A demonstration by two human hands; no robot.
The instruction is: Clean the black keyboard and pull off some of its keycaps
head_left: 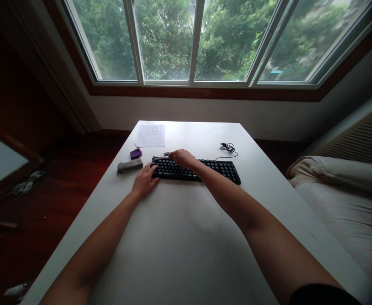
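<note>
A black keyboard (pixel 205 169) lies across the middle of the white table (pixel 179 237). My left hand (pixel 144 181) rests at the keyboard's left end, thumb against its edge, fingers curled loosely on the tabletop. My right hand (pixel 182 157) reaches over the keyboard's upper left part, fingers bent down near a small dark object (pixel 166 153) at the back edge. Whether those fingers grip anything is hidden. The keyboard's cable (pixel 227 148) lies coiled behind it.
A grey cloth (pixel 129 166) and a small purple object (pixel 135 153) lie left of the keyboard. A sheet of paper (pixel 150 135) sits at the table's far left. A bed with light bedding (pixel 341 186) stands to the right. Windows (pixel 192 42) lie beyond.
</note>
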